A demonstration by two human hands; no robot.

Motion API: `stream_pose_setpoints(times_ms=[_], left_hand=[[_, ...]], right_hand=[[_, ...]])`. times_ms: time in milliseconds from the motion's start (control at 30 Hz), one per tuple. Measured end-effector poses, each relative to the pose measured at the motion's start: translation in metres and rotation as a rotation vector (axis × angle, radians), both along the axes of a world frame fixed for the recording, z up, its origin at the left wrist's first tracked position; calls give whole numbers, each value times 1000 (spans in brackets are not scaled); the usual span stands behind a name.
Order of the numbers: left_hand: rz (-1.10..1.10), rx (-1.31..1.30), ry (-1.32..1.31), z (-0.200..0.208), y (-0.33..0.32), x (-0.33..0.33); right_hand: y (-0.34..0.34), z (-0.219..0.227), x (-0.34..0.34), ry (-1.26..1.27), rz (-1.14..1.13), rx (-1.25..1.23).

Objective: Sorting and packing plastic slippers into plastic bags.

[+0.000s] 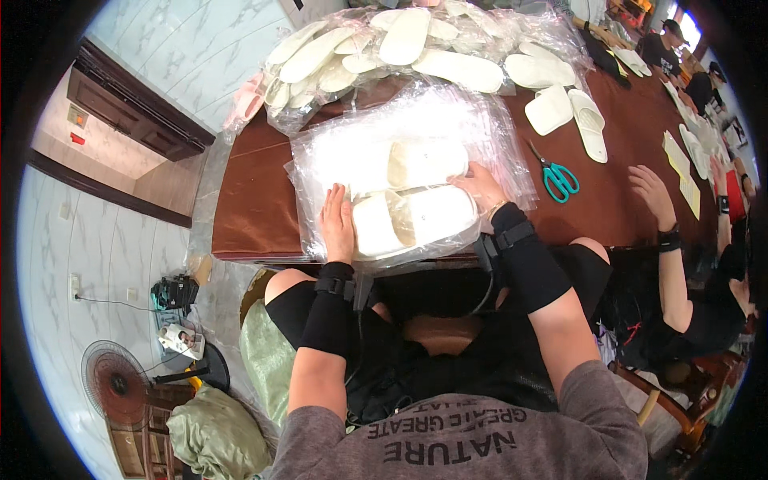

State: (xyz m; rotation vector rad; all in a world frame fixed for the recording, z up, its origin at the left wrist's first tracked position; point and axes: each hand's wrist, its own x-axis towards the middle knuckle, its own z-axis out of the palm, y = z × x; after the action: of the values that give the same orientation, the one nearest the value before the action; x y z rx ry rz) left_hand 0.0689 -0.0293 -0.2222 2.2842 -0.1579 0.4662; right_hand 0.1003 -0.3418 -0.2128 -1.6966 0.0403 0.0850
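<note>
A pair of white slippers (442, 213) lies side by side on a stack of clear plastic bags (318, 160) at the table's front edge. Clear film seems to cover the pair; whether both are fully inside a bag I cannot tell. My left hand (337, 224) rests flat at the left end of the nearer slipper, its fingers stretched out together. At the other end, my right hand (485, 189) grips the slippers' right ends, thumb on top and some fingers hidden.
Many bagged white slippers (472, 70) pile up at the back. Teal-handled scissors (558, 180) lie right of the bags on the brown tablecloth (256, 196), below two loose slippers (590, 124). A co-worker's hand (654, 194) is raised at the right. A fan (116, 384) stands lower left.
</note>
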Motion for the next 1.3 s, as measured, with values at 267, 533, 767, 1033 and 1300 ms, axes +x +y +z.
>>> stream_pose_setpoints(times_ms=[267,533,767,1033,1300], left_hand=[[-51,-174,137,25,27,28],[162,467,114,-8,14,34],[201,500,64,-12,14,33],[218,509,58,-11,10,35],[206,522,40,-9,1,34]], right_hand=[[19,-2,-10,-80,-209,-422],[-41,12,0,-149,-297,-576],[-140,45,-20,-85,-438,-535],[-153,63,-22,-234,-496,-1029],[-72,21,-16,-521,-71,-876]])
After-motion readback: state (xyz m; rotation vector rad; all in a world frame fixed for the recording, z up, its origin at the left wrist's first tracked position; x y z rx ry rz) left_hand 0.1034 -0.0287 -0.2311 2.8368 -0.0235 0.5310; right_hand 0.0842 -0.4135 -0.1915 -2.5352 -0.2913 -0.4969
